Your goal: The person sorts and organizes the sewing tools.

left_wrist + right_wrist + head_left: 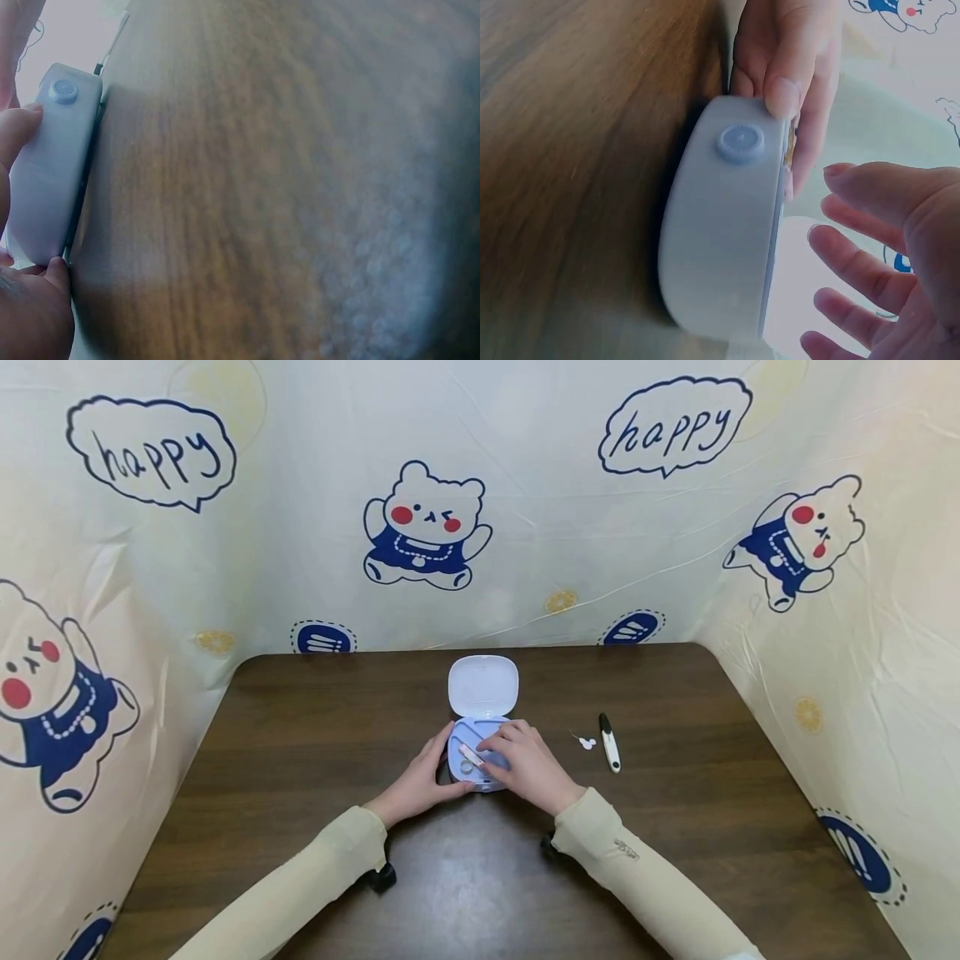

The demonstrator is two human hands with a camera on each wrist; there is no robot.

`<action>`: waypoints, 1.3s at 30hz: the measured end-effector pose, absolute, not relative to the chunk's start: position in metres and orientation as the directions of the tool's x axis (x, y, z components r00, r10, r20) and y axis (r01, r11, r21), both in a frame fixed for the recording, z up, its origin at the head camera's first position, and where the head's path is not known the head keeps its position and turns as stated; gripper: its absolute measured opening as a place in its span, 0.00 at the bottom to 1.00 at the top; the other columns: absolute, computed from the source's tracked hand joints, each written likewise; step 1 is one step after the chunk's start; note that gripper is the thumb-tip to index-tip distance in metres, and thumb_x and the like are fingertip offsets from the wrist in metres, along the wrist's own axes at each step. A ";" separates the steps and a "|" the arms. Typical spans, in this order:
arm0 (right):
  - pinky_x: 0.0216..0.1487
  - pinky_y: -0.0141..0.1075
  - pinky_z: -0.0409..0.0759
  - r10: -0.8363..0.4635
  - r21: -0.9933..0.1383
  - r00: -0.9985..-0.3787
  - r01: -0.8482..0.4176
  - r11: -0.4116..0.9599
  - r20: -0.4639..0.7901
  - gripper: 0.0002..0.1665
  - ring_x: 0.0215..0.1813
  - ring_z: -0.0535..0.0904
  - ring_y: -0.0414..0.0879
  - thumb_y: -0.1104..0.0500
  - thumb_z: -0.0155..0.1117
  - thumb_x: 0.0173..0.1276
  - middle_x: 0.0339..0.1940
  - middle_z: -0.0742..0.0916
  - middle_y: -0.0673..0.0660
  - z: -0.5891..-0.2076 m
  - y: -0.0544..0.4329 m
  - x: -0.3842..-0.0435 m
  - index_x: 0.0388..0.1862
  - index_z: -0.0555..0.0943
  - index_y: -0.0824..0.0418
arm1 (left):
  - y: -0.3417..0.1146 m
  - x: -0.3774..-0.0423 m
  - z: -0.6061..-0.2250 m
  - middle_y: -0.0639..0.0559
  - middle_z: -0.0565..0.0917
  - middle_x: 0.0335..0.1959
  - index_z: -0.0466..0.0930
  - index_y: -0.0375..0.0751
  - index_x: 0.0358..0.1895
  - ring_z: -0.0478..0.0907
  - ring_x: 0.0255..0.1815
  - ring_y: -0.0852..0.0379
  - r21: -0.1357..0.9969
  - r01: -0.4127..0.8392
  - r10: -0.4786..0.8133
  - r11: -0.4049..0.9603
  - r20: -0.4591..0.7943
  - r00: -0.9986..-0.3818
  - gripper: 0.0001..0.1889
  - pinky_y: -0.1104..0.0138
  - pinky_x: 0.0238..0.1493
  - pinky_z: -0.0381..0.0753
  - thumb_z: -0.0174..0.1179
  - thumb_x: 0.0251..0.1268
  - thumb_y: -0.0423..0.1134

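Note:
A small light-blue case (454, 745) stands on the table with its pale lid (483, 685) raised at the back. My left hand (422, 782) grips the case's left side, thumb at the front corner and fingers along the side. In the right wrist view the front wall (716, 232) carries a round button (741, 140). Inside lie a small white-and-pink strip (471, 755) and a ring-shaped piece (466, 767). My right hand (531, 766) is over the right half of the case, hiding part of it; its fingers are spread apart in the right wrist view.
To the right on the brown table (675, 827) lie a small white piece (587, 743) with a thin wire and a slim black-and-white tool (610, 743). A printed curtain (525, 527) surrounds the table's back and sides.

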State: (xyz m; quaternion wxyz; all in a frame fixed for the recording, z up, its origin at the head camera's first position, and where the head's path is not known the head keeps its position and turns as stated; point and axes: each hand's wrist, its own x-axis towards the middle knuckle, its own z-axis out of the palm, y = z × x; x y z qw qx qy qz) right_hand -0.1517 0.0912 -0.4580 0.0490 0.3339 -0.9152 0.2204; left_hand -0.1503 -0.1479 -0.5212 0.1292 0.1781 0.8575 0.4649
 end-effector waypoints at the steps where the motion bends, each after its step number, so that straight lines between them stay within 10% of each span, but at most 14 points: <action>1: 0.66 0.53 0.73 -0.587 -0.371 -0.773 -0.633 0.680 0.242 0.14 0.59 0.76 0.53 0.55 0.75 0.70 0.49 0.88 0.53 -0.458 0.093 -0.152 0.52 0.89 0.56 | -0.148 -0.150 -0.521 0.39 0.54 0.83 0.39 0.47 0.87 0.57 0.82 0.43 0.845 0.186 0.426 0.502 -0.054 -0.903 0.59 0.45 0.78 0.60 0.74 0.64 0.55; 39: 0.61 0.57 0.74 -0.385 -0.371 -0.893 -0.447 0.814 0.231 0.11 0.58 0.77 0.59 0.60 0.77 0.67 0.44 0.90 0.57 -0.475 0.189 -0.164 0.47 0.90 0.61 | -0.147 -0.151 -0.519 0.44 0.50 0.85 0.37 0.51 0.87 0.55 0.83 0.48 0.845 0.128 0.412 0.519 -0.116 -0.904 0.61 0.52 0.79 0.59 0.74 0.62 0.57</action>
